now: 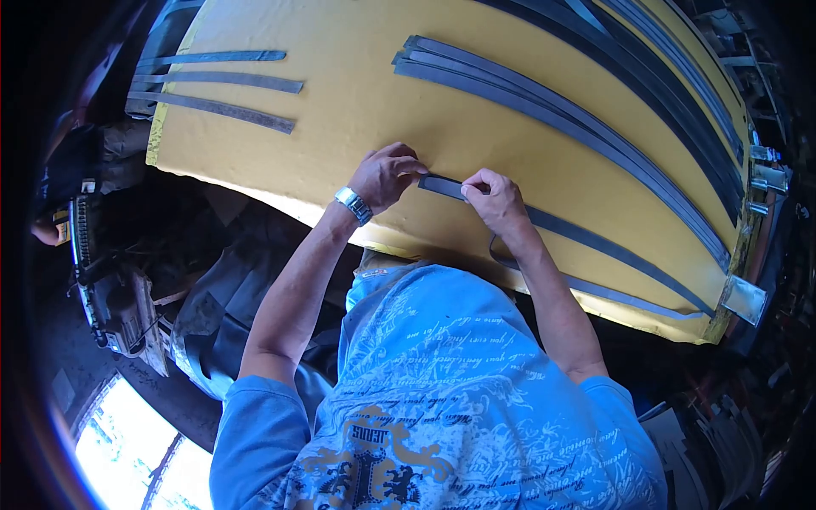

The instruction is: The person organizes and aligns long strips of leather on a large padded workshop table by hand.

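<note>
A long dark grey strip lies across the yellow table near its front edge, running from between my hands to the right end. My left hand, with a metal watch at the wrist, pinches at the strip's left end. Just to the right, my right hand is closed with thumb and forefinger together over the same strip. A thinner dark edge shows along the strip between the hands. Below my right forearm, a narrow strip curls in a loop and runs right along the table edge. The fingertips hide exactly what each pinch holds.
Three short strips lie at the table's left end. A bundle of long grey strips crosses the middle, with wider dark strips beyond. Metal clamps sit at the right edge of the yellow table. Machine parts stand at left.
</note>
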`<act>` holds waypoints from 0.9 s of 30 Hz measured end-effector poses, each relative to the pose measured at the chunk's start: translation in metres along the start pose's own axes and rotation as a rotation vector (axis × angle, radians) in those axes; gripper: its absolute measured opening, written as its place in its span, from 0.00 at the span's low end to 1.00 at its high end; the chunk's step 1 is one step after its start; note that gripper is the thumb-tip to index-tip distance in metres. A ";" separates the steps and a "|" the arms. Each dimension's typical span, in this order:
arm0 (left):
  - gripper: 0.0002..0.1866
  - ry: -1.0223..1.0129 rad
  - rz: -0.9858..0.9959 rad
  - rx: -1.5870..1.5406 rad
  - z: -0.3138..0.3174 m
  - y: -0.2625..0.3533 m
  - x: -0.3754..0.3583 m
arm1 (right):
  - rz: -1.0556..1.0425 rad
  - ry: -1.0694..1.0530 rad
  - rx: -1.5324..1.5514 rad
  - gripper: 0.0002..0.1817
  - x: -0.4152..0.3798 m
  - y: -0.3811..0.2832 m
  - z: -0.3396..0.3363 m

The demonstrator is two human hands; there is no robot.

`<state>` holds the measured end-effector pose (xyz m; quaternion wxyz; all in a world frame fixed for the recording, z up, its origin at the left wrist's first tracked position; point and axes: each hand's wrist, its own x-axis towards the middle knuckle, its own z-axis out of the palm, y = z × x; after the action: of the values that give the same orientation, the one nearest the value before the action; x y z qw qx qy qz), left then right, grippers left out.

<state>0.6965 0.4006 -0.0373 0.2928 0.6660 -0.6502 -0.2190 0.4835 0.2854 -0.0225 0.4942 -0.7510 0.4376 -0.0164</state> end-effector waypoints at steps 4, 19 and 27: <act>0.08 -0.014 0.006 -0.024 -0.001 -0.002 0.001 | -0.024 0.018 -0.008 0.08 0.000 0.002 0.001; 0.06 -0.013 0.016 0.000 0.001 -0.005 0.000 | -0.013 0.020 0.030 0.08 -0.001 0.000 0.000; 0.08 -0.029 -0.027 0.051 -0.001 0.004 -0.001 | 0.019 0.035 0.017 0.08 -0.001 0.001 0.004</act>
<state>0.6943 0.4013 -0.0343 0.2635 0.6786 -0.6507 -0.2159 0.4840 0.2889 -0.0245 0.4931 -0.7421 0.4532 -0.0285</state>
